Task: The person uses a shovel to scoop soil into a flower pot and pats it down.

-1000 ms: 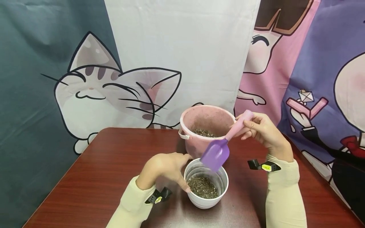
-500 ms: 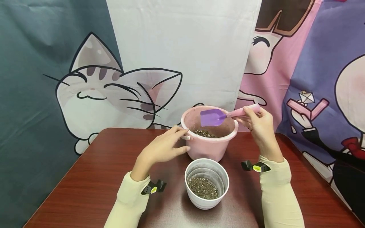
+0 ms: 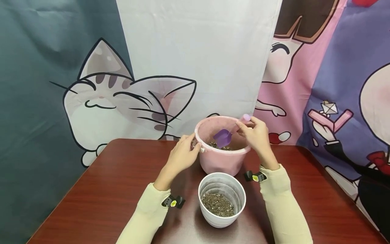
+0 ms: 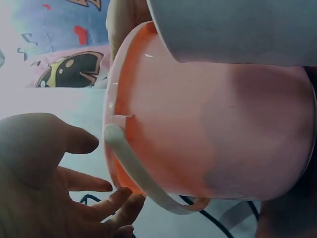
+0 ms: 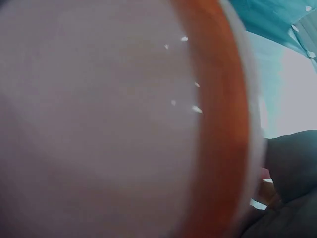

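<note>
Remotely, I saw the right hand (image 3: 255, 135) pinch the scoop (image 3: 223, 138) inside the pink bucket (image 3: 223, 163), which, with the left hand's (image 3: 182, 154) fingers (image 4: 89, 182) spread at its side, a hard jab could tip.

Wrist views close on bucket (image 4: 173, 114)

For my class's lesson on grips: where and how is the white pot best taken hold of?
The white pot is probably best held by its wall just under the rim, a hand from left and right: it stands upright, tapers downward, holds soil, and the bucket crowds its far side.
</note>
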Motion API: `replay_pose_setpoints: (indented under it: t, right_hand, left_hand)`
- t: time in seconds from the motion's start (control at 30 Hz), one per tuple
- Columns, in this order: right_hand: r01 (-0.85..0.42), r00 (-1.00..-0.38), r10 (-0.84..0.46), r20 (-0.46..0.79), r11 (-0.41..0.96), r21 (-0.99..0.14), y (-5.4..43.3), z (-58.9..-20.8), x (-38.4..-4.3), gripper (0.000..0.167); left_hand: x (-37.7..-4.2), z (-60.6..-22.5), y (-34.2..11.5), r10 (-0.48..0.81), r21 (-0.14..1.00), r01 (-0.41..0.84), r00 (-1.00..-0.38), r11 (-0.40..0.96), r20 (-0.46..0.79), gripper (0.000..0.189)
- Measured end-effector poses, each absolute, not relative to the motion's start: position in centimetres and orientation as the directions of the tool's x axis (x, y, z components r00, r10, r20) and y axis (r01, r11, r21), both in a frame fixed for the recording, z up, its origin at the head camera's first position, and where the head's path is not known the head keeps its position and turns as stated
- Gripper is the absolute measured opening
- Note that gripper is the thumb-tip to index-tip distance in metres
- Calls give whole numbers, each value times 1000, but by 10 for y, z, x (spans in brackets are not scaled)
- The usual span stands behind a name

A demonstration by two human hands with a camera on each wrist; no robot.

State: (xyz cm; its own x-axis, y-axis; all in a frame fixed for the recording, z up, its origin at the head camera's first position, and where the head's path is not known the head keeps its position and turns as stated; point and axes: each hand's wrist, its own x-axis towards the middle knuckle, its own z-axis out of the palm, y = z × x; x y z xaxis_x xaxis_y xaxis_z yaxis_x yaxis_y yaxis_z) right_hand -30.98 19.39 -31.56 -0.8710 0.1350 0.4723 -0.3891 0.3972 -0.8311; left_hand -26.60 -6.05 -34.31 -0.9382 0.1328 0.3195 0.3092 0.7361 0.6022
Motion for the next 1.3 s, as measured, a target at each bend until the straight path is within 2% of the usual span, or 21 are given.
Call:
replay_pose_setpoints:
  t: [0.17, 0.27, 0.47, 0.57, 0.7, 0.87, 1.3]
  right_hand:
    - [-335, -881, 90, 464, 574, -747, 190, -314, -323, 26]
    - [-330, -882, 59, 468, 631, -701, 186, -311, -330, 22]
    - [-277, -930, 15, 367, 627, -728, 179, -312, -342, 24]
    - [-272, -942, -37, 334, 670, -691, 178, -313, -346, 26]
    - [-290, -942, -110, 316, 741, -605, 179, -313, -349, 28]
    - [-313, -941, -172, 290, 768, -559, 178, -314, -351, 34]
    - [-333, -942, -235, 239, 738, -587, 177, -316, -349, 28]
  left_hand:
    - [-271, -346, -57, 88, 671, 265, -954, 693, 286, 50]
    - [-272, -347, -57, 66, 703, 241, -961, 670, 267, 52]
    - [-271, -348, -58, 58, 723, 219, -969, 655, 241, 55]
    - [-271, -349, -57, 60, 727, 220, -969, 650, 240, 55]
    - [-271, -348, -56, 58, 733, 222, -968, 642, 243, 58]
    - [-271, -349, -57, 53, 730, 217, -969, 649, 240, 59]
    - [-270, -349, -58, 71, 728, 226, -969, 647, 238, 62]
